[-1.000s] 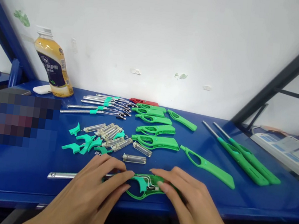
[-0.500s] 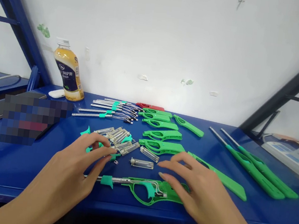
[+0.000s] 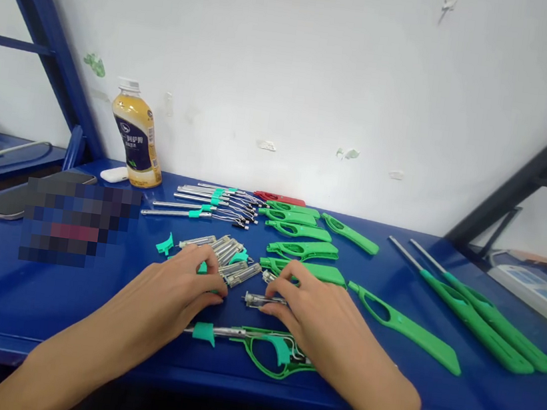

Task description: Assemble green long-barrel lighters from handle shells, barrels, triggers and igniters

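- The right hand (image 3: pixel 286 301) has its grip narrowed on a clear tube (image 3: pixel 251 300), thumb on the near side and forefinger on the far side; the tube lies level, between the tabletop's middle and its front edge.
- The left hand (image 3: pixel 221 292) is just beside the tube pile (image 3: pixel 227 251), its grip narrow, fingertips nearly together; whether anything sits between them I cannot tell.
- In front of both hands, near the front edge of the tabletop (image 3: pixel 87 315), lies an open green shell (image 3: pixel 276 374), partly covered by the right hand. A teal trigger (image 3: pixel 279 350) and white wires sit in it, and a metal rod (image 3: pixel 225 332) with a teal clip (image 3: pixel 205 333) runs out of it to the left.
- A loose teal part (image 3: pixel 165 245) lies just left of the pile.
- Toward the back edge, wired rods (image 3: pixel 176 213) lie side by side, with a red shell (image 3: pixel 282 199) and several green shells (image 3: pixel 320 251) to their right.
- Two lighters (image 3: pixel 484 322) lie slanted near the right edge, their silver ends pointing toward the back edge.
- At the back left corner stand a bottle (image 3: pixel 135 140) and, beside it, a white case (image 3: pixel 113 174); a phone (image 3: pixel 67 183) lies nearer the left edge.
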Available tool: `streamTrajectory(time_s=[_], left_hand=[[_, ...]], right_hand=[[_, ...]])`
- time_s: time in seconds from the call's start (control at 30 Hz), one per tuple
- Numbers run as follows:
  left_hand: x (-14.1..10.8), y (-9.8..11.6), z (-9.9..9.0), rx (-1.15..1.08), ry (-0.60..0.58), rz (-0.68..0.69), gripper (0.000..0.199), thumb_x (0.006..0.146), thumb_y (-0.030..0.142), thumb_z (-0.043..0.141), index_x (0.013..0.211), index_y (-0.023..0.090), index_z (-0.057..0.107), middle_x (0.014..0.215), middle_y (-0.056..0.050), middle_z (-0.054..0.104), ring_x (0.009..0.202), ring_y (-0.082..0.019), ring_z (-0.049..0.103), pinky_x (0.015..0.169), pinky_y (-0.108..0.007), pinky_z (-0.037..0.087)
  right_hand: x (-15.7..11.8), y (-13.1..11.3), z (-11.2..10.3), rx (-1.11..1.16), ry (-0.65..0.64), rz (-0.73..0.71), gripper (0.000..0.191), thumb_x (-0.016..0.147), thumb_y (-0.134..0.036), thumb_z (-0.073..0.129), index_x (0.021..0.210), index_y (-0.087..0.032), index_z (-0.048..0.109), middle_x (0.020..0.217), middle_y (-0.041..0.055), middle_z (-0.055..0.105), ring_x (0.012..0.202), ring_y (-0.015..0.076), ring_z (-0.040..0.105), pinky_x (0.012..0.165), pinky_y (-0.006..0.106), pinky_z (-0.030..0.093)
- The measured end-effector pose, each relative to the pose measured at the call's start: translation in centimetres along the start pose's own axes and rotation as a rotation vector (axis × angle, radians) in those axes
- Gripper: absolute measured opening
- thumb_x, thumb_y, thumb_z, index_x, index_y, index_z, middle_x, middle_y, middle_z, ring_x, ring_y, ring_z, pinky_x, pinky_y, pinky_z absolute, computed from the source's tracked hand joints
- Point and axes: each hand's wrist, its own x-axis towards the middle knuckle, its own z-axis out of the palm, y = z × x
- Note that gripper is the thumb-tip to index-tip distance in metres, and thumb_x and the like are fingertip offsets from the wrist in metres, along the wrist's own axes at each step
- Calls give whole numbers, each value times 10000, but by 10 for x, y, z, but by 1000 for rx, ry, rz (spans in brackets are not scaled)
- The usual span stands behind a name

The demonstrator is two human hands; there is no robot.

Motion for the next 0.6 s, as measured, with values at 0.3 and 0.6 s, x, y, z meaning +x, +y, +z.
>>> streamTrajectory(time_s=[0.3,0.6], left_hand=[[19,26,-19,-85,175,-6,230,1079,287,512,1010,256,729,1003,-15,757,859,-189,721,683,-279,509],[49,47,-54,-249,481,-31,201,1058,317,603,1017,262,793,975,2,826,828,-156,773,629,-207,592]], right_hand=[[-2,5,-18,17,59,-19,106,1035,-177,736,1092,-242,674,874,-22,792,734,208,776,529,326,316],[6,19,-56,275,387,81,179,1120,-320,597,1181,-282,761,1127,33,778,837,175,748,706,293,515]])
